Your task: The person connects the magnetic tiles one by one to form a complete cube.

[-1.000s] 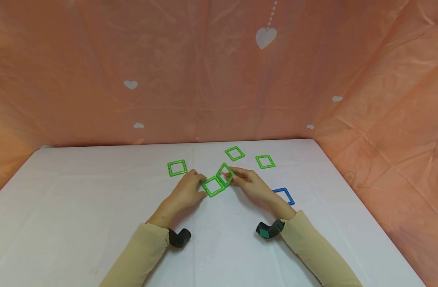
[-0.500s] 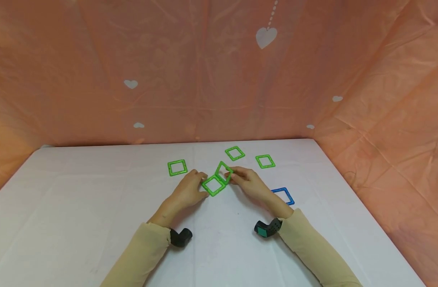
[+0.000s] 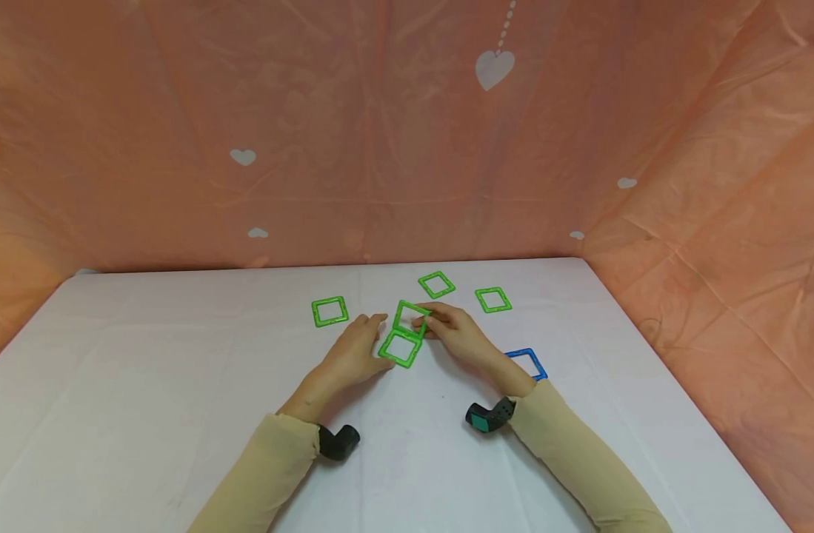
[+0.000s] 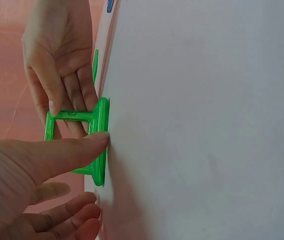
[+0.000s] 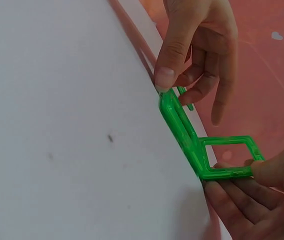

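Two green square magnetic tiles with hollow middles meet along one edge in the head view. One tile lies flat on the white table; the other tile tilts up from its far edge. My right hand pinches the raised tile by its right side, thumb in front and fingers behind, as the right wrist view shows. The thumb of my left hand touches the flat tile's near left corner. Its other fingers spread away, clear of both tiles.
Loose green tiles lie at the back: a left tile, a middle tile and a right tile. A blue tile sits partly hidden behind my right forearm. An orange curtain hangs beyond the table.
The joined tiles have turned, the raised one swinging left and back as my right hand shifts slightly left. My left index finger has come away from the flat tile.
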The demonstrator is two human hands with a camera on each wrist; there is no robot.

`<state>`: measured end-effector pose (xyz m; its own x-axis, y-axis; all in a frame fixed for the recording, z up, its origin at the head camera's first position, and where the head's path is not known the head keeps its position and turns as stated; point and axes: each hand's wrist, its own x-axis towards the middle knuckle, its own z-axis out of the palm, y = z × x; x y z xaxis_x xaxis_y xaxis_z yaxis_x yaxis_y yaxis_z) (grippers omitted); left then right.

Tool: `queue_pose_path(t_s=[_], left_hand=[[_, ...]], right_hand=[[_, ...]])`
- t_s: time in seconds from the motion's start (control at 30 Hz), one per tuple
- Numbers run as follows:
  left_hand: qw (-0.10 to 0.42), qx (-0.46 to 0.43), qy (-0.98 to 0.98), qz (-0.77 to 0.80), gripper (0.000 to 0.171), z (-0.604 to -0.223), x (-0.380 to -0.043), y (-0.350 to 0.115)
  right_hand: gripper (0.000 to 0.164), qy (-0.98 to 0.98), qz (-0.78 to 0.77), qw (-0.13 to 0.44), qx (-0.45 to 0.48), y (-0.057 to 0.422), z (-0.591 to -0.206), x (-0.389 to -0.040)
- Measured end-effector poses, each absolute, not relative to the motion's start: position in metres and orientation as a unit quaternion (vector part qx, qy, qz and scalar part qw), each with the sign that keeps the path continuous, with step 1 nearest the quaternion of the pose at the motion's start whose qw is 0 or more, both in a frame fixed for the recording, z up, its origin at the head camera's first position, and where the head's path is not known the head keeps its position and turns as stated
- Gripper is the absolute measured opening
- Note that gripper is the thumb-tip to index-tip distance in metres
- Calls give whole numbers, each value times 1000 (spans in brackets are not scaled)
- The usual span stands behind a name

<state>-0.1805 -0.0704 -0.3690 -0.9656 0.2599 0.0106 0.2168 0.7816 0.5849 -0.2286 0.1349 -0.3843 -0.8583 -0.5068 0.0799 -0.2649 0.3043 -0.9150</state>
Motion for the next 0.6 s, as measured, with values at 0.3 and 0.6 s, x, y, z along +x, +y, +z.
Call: queue_pose_path(t_s=[0.3, 0.6], left_hand=[[30, 130, 940, 313, 90, -369, -182, -72], [33, 127, 944, 302, 99, -370, -182, -73]], right_hand=[[35, 800, -536, 116, -242, 128, -382, -232], [36, 792, -546, 116, -245, 121, -383, -235]])
